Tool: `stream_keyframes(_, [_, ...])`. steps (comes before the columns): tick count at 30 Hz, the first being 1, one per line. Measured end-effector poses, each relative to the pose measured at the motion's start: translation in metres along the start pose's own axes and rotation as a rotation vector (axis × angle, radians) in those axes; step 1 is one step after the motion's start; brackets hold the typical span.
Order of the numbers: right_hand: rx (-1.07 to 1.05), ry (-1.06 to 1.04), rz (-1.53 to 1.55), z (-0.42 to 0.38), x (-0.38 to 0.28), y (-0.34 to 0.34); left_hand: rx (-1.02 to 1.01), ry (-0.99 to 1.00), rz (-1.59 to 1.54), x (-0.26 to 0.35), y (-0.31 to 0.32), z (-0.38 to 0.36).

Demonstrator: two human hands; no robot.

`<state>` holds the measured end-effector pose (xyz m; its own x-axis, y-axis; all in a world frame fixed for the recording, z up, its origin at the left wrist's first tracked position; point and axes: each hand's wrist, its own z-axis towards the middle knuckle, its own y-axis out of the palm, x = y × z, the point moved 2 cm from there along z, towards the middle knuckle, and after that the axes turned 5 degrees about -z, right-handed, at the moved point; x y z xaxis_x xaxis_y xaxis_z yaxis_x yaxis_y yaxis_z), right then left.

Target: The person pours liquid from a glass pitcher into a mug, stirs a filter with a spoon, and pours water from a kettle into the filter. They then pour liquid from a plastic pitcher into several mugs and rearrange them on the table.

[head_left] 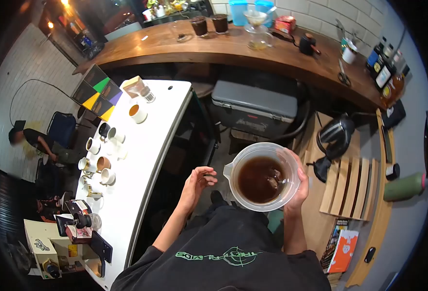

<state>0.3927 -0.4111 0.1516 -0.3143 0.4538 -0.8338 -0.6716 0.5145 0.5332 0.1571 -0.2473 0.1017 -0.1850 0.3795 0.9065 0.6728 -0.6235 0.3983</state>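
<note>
A clear plastic jug (261, 177) with a pouring lip on its left side holds dark brown liquid with a few ice-like lumps floating at the right. My right hand (297, 183) is wrapped round the jug's right side, thumb near the rim. To the left of the jug, my left hand (199, 186) is apart from it, palm turned inward, fingers loosely spread and holding nothing. Both hands are in front of my dark shirt, above the floor between the white counter and the wooden shelf.
Several cups (102, 164) stand on the white counter (148, 140) at left. A grey cooler (253, 104) lies ahead under a wooden counter (175, 47) with a glass dripper. A kettle (336, 136) and slatted rack (352, 189) are right. One person (37, 140) sits far left.
</note>
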Motion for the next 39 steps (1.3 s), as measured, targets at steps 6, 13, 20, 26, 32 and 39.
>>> stream_keyframes(6, [-0.066,0.062,-0.022,0.052,0.032,0.053,0.113,0.057,-0.088,0.031,-0.06,0.032])
stream_keyframes(13, [-0.08,0.054,-0.095,0.099,0.051,0.116,0.193,0.101,-0.076,0.056,-0.119,0.061])
stream_keyframes(20, [-0.151,0.058,-0.037,0.141,0.063,0.144,0.25,0.131,-0.117,0.068,-0.145,0.079])
stream_keyframes(26, [-0.266,0.148,-0.022,0.177,0.064,0.146,0.364,0.222,-0.104,0.063,-0.131,0.084])
stream_keyframes(32, [-0.414,0.222,-0.023,0.208,0.064,0.142,0.587,0.311,-0.084,0.048,-0.108,0.065])
stream_keyframes(39, [-0.442,0.263,-0.034,0.211,0.081,0.148,0.968,0.359,0.027,0.029,-0.126,0.023])
